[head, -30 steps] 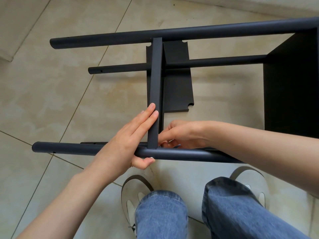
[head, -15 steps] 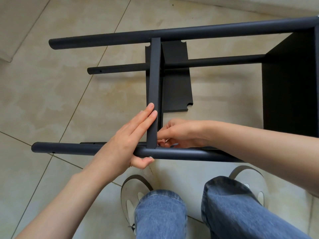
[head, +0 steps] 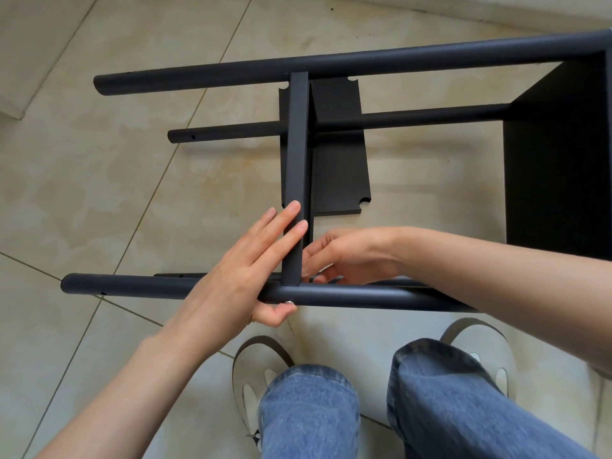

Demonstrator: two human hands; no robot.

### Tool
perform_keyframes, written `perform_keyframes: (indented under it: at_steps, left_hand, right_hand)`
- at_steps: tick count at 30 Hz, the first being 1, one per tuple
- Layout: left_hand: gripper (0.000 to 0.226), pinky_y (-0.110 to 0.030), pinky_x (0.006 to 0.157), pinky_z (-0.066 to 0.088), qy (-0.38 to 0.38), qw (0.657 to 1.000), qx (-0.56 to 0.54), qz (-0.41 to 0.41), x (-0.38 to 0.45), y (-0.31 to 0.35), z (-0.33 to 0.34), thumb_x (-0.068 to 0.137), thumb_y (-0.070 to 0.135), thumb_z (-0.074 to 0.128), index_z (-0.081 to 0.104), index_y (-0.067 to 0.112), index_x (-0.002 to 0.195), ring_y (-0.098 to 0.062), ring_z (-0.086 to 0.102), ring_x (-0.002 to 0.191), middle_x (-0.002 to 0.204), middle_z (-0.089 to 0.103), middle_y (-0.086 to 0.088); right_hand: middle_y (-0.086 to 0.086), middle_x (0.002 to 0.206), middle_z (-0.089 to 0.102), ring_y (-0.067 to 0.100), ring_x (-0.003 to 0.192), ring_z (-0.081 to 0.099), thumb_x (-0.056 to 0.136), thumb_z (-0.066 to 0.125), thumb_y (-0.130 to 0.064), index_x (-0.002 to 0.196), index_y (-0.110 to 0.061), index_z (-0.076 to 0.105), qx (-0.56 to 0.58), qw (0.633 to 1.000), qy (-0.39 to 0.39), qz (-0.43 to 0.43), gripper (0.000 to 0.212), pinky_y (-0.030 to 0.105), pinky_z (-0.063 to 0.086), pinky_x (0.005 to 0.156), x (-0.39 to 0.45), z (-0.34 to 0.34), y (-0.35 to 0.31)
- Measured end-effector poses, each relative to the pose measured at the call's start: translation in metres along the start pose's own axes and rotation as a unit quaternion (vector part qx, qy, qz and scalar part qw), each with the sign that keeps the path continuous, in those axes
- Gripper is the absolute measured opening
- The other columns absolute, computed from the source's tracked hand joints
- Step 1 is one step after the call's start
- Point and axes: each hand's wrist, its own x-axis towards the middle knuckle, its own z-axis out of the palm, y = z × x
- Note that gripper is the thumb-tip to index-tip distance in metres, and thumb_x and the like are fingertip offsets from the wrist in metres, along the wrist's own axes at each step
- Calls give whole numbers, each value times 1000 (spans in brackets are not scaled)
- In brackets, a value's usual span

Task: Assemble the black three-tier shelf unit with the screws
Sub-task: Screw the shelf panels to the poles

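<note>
Little moves since before. Our left hand (head: 241,276) keeps flat fingers on the shelf panel (head: 295,180), thumb under the near pole (head: 347,294); right hand (head: 347,256) curls behind it, grasp unclear.

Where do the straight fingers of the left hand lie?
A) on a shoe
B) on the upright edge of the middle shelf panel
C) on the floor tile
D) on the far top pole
B: the left hand lays its fingers along the middle shelf panel, thumb under the near pole.

The right hand (head: 347,256) fingertips hide behind the shelf edge (head: 295,180); any screw there is unseen.
</note>
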Motion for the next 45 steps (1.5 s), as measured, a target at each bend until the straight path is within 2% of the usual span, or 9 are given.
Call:
perform_keyframes:
  at_steps: [7,12,23,26,30,32,36,41,45]
  left_hand:
    - [92,-36,118,30,13,999,15,28,-3,0,2,70,11,83,38,1,149,-27,24,151,161,30,-9]
    - [94,-36,118,30,10,1000,9,23,-2,0,2,68,7,86,37,2,149,-27,25,151,160,31,-8]
    - [84,-37,118,29,10,1000,2,22,-2,0,2,74,21,72,39,1,149,-25,22,152,160,31,-8]
    - [88,-37,119,28,7,1000,8,25,-3,-2,3,74,16,79,37,2,150,-24,21,152,161,30,-7]
    - [95,-45,117,32,7,999,24,30,-2,-1,3,70,11,87,37,0,149,-29,21,152,160,29,-9]
    - [94,-47,117,32,5,999,24,31,-2,-1,3,72,12,86,36,-1,150,-31,21,152,160,28,-11]
    - [95,-47,117,31,13,999,23,38,-3,-5,5,72,14,86,35,2,151,-30,20,152,161,27,-10]
    - [95,-54,116,34,14,999,25,19,-8,-5,4,77,27,84,28,15,153,-28,21,152,163,24,-3]
    - [79,-53,119,30,61,990,116,-57,-18,8,1,86,61,43,36,19,153,-25,30,149,154,46,-3]
  right_hand:
    - [5,77,52,13,69,49,96,55,-6,94,-7,60,22,1000,1,10,5,27,40,80,3,2,3]
    - [4,68,51,14,66,47,92,58,-8,68,-13,59,-2,998,25,56,25,32,35,80,3,2,-4]
    - [1,71,56,13,68,51,91,61,-15,78,-14,65,-29,990,64,122,13,26,40,72,3,3,-15]
    - [-1,68,57,12,64,52,90,61,-16,75,-15,64,-39,987,77,134,15,24,40,63,2,4,-17]
    - [-1,70,59,14,69,53,88,63,-17,75,-16,64,-37,983,108,145,14,24,42,67,0,8,-17]
    - [1,72,59,15,73,55,89,64,-17,76,-15,64,-35,983,125,133,13,27,43,74,-1,11,-15]
    - [-1,68,64,11,62,59,93,65,-24,78,-15,67,-56,985,151,63,18,25,45,67,-13,16,-9]
    - [-8,79,71,8,73,61,94,58,-47,90,-20,76,-262,940,220,12,33,26,46,73,-46,19,-4]
    - [-2,81,74,7,67,63,98,54,-41,93,-21,72,-385,894,227,-26,28,24,49,68,-72,32,4]
